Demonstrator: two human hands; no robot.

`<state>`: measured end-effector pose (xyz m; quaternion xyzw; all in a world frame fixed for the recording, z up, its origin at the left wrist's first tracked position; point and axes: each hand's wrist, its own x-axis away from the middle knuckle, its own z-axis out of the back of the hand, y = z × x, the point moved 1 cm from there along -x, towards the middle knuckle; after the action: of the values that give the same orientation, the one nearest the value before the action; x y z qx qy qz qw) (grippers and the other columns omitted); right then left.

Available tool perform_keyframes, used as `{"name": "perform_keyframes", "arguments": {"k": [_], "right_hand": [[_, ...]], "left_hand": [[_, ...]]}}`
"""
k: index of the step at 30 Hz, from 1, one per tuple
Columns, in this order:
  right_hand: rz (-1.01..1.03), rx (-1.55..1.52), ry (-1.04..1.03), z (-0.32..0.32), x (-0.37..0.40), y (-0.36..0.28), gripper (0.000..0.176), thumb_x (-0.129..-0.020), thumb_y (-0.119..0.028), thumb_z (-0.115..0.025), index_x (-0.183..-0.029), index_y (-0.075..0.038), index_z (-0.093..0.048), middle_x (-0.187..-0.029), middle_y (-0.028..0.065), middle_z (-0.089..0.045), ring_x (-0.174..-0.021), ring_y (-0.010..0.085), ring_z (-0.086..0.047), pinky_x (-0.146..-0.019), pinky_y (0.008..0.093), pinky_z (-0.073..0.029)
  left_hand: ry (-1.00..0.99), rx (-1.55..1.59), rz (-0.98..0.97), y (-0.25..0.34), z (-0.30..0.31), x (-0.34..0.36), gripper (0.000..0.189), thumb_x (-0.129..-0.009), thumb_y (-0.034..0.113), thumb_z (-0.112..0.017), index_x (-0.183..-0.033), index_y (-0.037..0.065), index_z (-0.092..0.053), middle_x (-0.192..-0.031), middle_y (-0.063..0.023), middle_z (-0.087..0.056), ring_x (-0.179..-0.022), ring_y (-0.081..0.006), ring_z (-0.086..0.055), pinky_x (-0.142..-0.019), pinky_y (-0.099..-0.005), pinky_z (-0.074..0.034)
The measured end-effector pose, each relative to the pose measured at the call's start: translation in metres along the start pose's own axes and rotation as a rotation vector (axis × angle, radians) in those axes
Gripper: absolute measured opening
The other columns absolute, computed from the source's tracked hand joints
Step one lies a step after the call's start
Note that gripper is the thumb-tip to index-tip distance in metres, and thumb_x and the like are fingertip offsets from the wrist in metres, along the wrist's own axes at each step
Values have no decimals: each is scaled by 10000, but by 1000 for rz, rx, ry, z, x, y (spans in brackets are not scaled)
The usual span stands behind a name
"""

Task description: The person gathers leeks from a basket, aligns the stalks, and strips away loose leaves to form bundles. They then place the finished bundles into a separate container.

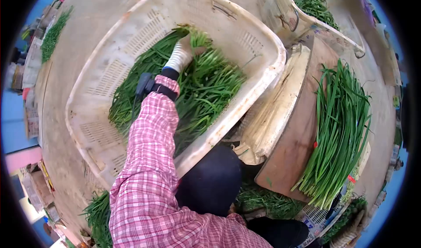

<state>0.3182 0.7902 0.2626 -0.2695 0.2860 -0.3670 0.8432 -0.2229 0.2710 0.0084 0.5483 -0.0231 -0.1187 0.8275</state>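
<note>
Left hand [183, 54]: gloved, and we see it reaching to the far side of the crate [131, 24].
Fingers [192, 49]: clenched round the ends of a tuft of chives [206, 85].
Chives: heaped in the crate, under and right of the fingers.
Bench [298, 129]: on the right, carrying a laid-out bunch [342, 125].

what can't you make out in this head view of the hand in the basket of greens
- Right hand: nowhere in the head view.
- Left hand: its grip on the greens is motion-blurred, fingertips buried in leaves.
- Basket floor: covered by greens.
- Second basket: cut off by the top edge.
- Clutter at the left edge: too small, lens-warped.
</note>
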Motion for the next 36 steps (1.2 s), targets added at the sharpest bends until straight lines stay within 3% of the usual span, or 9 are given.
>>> {"name": "perform_keyframes", "arguments": {"k": [6, 8, 10, 12, 18, 22, 28, 33, 36], "right_hand": [[179, -124, -77, -19, 9, -89, 322, -1039, -125, -409, -1287, 34, -540, -1270, 146, -568, -1159, 218, -572, -977, 304, -478], [320, -79, -162, -27, 24, -111, 299, -1030, -125, -437, -1237, 45, -569, -1171, 131, -603, -1014, 195, -609, -858, 288, -505], [238, -206, -234, -41, 42, -137, 271, -1013, -131, -478, -1176, 51, -595, -1040, 95, -625, -839, 146, -575, -731, 260, -470], [388, -214, -302, -53, 62, -156, 283, -985, -90, -469, -1198, 49, -593, -1055, 122, -627, -775, 142, -538, -677, 261, -440], [694, -518, -390, -87, 77, -218, 687, -906, -371, -664, -1382, 61, -422, -1330, 186, -546, -1204, 270, -542, -987, 371, -441], [613, -650, -479, -103, 98, -275, 933, -693, -186, -825, -1450, 26, -324, -1443, 240, -410, -1344, 328, -399, -1138, 393, -300], [-94, -1466, -516, -82, 125, -215, 348, -795, -75, -736, -1104, -8, -592, -885, 54, -633, -728, 154, -622, -641, 281, -526], [-89, -1634, -105, -62, 115, -91, 401, -832, -107, -726, -1178, -5, -551, -833, 53, -626, -680, 162, -611, -603, 283, -512], [-97, -1619, -17, -74, 134, -48, 514, -813, -208, -780, -1214, 1, -536, -921, 62, -644, -787, 176, -625, -694, 306, -521]], "left_hand": [[472, 101, -231, 99, 106, 49, 332, -824, 288, -747, -987, 5, -687, -935, -64, -720, -839, -166, -671, -745, -326, -528], [617, -544, -775, 137, 143, 69, 207, -907, 172, -661, -1060, 33, -657, -937, -47, -687, -896, -178, -684, -757, -310, -569], [650, 252, -794, 211, 141, 91, 293, -858, 199, -735, -1076, 52, -605, -903, -49, -673, -752, -157, -659, -684, -290, -587], [656, 123, -620, 238, 142, 102, 282, -848, 179, -739, -1067, 50, -616, -934, -50, -669, -765, -136, -649, -682, -275, -586], [-89, 419, -542, 357, 130, 168, 343, -883, 257, -706, -1133, 42, -607, -859, -36, -682, -816, -169, -660, -751, -299, -563], [-662, 729, -433, 412, 49, 193, 320, -930, 241, -643, -1142, 2, -616, -939, -87, -693, -893, -175, -686, -779, -285, -572], [-890, 370, -691, 458, -90, 250, 540, -832, 234, -719, -1275, -16, -539, -1132, -103, -627, -959, -170, -602, -817, -334, -496], [-1155, 519, -165, 410, -204, 315, 1097, -733, 18, -766, -1524, -2, -6, -1462, -190, -382, -1292, -199, -421, -1019, -279, -402], [-1157, 477, -285, 384, -241, 357, 1033, -773, 35, -729, -1536, 31, -34, -1482, -118, -371, -1286, -223, -449, -1002, -289, -414]]}}
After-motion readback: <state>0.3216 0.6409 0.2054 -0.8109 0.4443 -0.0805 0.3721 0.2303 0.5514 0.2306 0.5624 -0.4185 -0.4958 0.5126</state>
